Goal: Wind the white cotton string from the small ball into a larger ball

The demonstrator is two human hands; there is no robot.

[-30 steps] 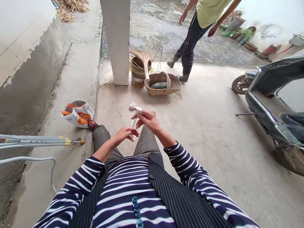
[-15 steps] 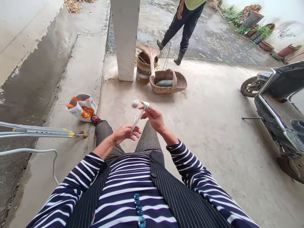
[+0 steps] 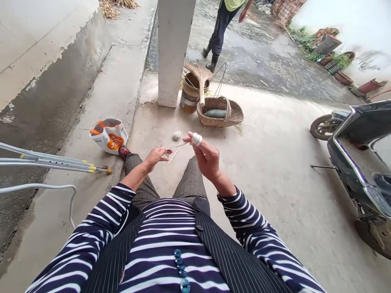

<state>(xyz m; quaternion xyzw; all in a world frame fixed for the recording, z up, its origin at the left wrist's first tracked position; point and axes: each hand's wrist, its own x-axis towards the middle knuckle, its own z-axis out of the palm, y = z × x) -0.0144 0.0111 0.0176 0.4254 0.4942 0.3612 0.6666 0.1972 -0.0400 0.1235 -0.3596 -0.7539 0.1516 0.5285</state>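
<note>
While a dark scooter (image 3: 360, 152) stands at the right, a wicker basket (image 3: 236, 114) sits on the far floor (image 3: 275, 175) and a white-and-orange bag (image 3: 109, 137) rests at the left. Nearer, the left hand (image 3: 155, 156) and right hand (image 3: 208, 159) are held up, apart. Just beyond them, a ball of white string (image 3: 177, 135) lies on the floor. A white wrap (image 3: 197, 139) circles one right finger. Thinnest, a strand (image 3: 179, 145) spans the hands: left thumb and fingers pinch it; whether the right fingers grip it, I cannot tell.
</note>
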